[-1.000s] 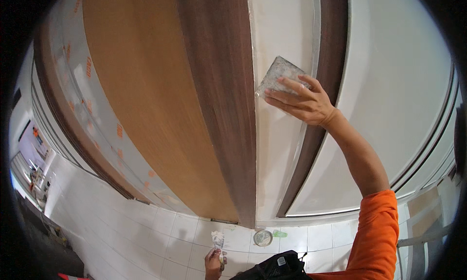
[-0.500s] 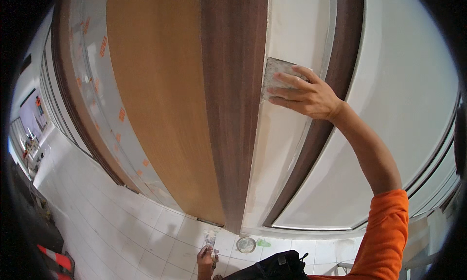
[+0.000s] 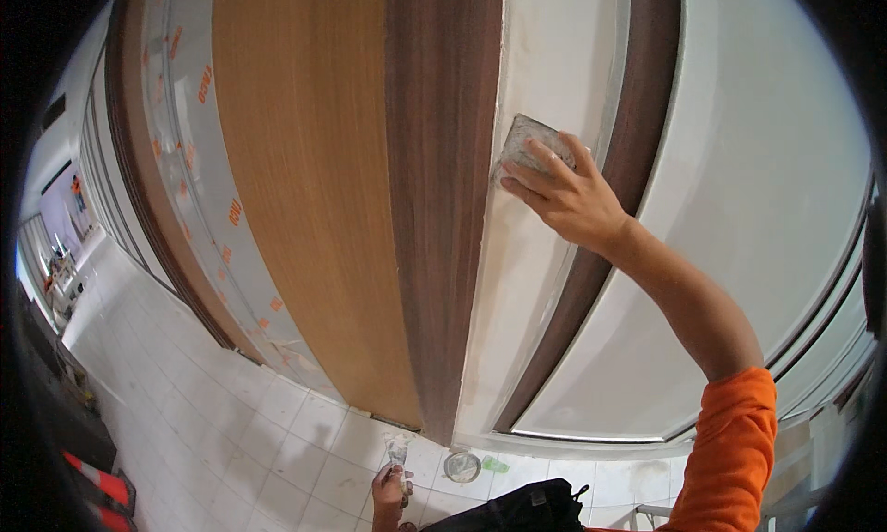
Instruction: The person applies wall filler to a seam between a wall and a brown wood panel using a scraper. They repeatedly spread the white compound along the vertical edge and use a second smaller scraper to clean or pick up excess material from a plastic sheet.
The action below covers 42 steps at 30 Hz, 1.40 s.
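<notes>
My right hand [image 3: 568,186] is closed on a flat, square, grey mottled putty spreader [image 3: 533,137], its fingers spread over the face. The spreader lies tilted against the narrow white wall strip [image 3: 536,283], near the edge of the dark brown panel [image 3: 439,209]. Low down, my left hand [image 3: 390,488] grips a putty knife [image 3: 397,453] with whitish paste on its blade. The knife's handle is mostly hidden in the fingers.
A round container [image 3: 462,466] stands on the white tiled floor [image 3: 277,477] beside a green scrap [image 3: 496,464]. Orange-and-white cones [image 3: 97,481] are at the lower left. A black bag [image 3: 517,509] hangs close to me. A light brown panel [image 3: 309,199] stands left of the dark one.
My right hand has shifted slightly left and down, and the spreader has turned to a slanted angle on the white strip. My left hand still holds the putty knife low down.
</notes>
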Each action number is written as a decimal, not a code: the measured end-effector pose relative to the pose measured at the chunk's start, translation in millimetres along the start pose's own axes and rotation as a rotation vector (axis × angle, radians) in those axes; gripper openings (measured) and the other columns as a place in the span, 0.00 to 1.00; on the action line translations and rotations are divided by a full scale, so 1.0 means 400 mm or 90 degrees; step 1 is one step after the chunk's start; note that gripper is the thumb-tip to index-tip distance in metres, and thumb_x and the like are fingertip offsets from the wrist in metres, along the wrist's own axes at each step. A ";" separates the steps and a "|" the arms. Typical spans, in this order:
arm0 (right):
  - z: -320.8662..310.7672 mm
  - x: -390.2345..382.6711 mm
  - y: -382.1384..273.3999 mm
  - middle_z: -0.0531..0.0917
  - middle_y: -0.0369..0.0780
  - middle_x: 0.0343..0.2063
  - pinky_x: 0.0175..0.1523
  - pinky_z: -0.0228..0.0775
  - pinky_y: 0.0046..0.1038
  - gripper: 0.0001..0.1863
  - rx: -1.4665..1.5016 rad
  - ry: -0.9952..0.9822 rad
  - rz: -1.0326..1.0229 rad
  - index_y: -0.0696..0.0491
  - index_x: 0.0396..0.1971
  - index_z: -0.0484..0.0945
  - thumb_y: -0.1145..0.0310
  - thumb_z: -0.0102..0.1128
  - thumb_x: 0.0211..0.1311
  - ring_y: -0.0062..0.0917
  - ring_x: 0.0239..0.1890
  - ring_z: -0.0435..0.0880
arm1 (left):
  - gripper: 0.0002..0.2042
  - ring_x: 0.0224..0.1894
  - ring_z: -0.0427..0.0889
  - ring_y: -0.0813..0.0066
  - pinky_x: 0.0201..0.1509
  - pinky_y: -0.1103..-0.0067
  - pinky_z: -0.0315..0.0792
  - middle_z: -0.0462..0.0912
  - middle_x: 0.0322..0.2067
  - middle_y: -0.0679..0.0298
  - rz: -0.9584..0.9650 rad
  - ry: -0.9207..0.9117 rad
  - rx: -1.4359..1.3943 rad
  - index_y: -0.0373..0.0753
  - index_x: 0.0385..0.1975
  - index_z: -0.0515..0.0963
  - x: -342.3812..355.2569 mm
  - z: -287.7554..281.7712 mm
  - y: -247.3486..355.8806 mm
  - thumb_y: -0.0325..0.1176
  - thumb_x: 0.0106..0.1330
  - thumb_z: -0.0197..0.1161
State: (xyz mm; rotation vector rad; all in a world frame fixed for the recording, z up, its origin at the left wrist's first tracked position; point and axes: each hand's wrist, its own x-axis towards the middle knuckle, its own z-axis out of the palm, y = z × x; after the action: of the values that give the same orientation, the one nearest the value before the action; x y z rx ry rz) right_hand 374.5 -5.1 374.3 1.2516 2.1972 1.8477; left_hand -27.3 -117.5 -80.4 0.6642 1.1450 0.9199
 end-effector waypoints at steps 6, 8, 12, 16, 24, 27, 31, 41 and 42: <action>-0.158 0.017 -0.062 0.81 0.32 0.55 0.70 0.59 0.45 0.18 -0.031 -0.227 0.048 0.45 0.52 0.85 0.64 0.64 0.61 0.28 0.63 0.70 | 0.08 0.21 0.77 0.77 0.23 0.81 0.72 0.82 0.29 0.59 -0.014 -0.069 0.022 0.33 0.43 0.77 -0.010 -0.043 0.040 0.30 0.71 0.56; -0.180 -0.007 -0.085 0.84 0.33 0.51 0.61 0.67 0.39 0.18 0.046 -0.118 0.172 0.48 0.51 0.84 0.67 0.64 0.60 0.28 0.57 0.75 | 0.08 0.22 0.77 0.77 0.26 0.81 0.73 0.83 0.29 0.59 -0.019 -0.118 0.012 0.32 0.43 0.77 -0.003 -0.076 0.044 0.30 0.71 0.56; -0.147 0.021 -0.112 0.85 0.35 0.50 0.50 0.69 0.33 0.19 0.074 -0.010 0.333 0.50 0.54 0.81 0.70 0.61 0.61 0.28 0.50 0.77 | 0.09 0.21 0.77 0.77 0.26 0.81 0.72 0.83 0.29 0.57 0.182 -0.203 0.189 0.31 0.44 0.77 0.037 -0.160 0.057 0.30 0.72 0.57; -0.114 0.034 -0.139 0.84 0.33 0.51 0.51 0.67 0.31 0.20 0.025 0.007 0.332 0.48 0.55 0.81 0.69 0.62 0.60 0.27 0.52 0.76 | 0.09 0.22 0.77 0.76 0.25 0.79 0.72 0.84 0.29 0.57 -0.027 -0.160 0.128 0.30 0.45 0.78 0.049 -0.184 0.170 0.30 0.73 0.57; -0.040 0.016 -0.167 0.78 0.26 0.58 0.51 0.64 0.31 0.23 -0.049 0.063 0.323 0.45 0.56 0.81 0.65 0.63 0.58 0.24 0.58 0.71 | 0.10 0.21 0.76 0.77 0.23 0.80 0.70 0.84 0.29 0.58 -0.049 -0.106 0.209 0.31 0.47 0.78 0.112 -0.280 0.218 0.29 0.73 0.57; -0.033 0.019 -0.182 0.77 0.25 0.58 0.51 0.63 0.31 0.24 -0.056 0.044 0.331 0.44 0.57 0.81 0.65 0.63 0.58 0.23 0.58 0.70 | 0.11 0.22 0.76 0.77 0.24 0.81 0.71 0.84 0.29 0.59 -0.072 -0.095 0.217 0.32 0.49 0.79 0.101 -0.256 0.236 0.30 0.73 0.57; -0.028 0.028 -0.210 0.77 0.25 0.57 0.51 0.63 0.31 0.23 -0.046 0.026 0.360 0.44 0.56 0.81 0.65 0.62 0.59 0.23 0.58 0.70 | 0.11 0.22 0.77 0.77 0.24 0.81 0.71 0.84 0.29 0.59 -0.074 -0.112 0.243 0.32 0.50 0.78 0.119 -0.245 0.238 0.30 0.73 0.57; 0.018 -0.024 -0.307 0.75 0.30 0.59 0.49 0.64 0.30 0.22 -0.013 -0.010 0.344 0.49 0.55 0.82 0.66 0.59 0.60 0.27 0.57 0.71 | 0.11 0.25 0.76 0.77 0.28 0.81 0.72 0.82 0.31 0.59 -0.086 -0.147 0.228 0.30 0.49 0.78 0.132 -0.141 0.268 0.29 0.73 0.57; 0.025 -0.031 -0.314 0.75 0.31 0.60 0.49 0.65 0.30 0.22 -0.009 -0.021 0.337 0.50 0.55 0.82 0.66 0.59 0.59 0.27 0.57 0.71 | 0.10 0.24 0.76 0.77 0.28 0.81 0.72 0.82 0.31 0.59 -0.078 -0.153 0.226 0.30 0.48 0.78 0.133 -0.133 0.267 0.28 0.73 0.57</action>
State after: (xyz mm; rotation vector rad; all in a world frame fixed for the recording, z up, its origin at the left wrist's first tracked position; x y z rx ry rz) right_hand 318.0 -2.0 261.1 1.9939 1.9566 1.9605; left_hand -99.3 -19.8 -31.8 0.9540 1.1267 0.5187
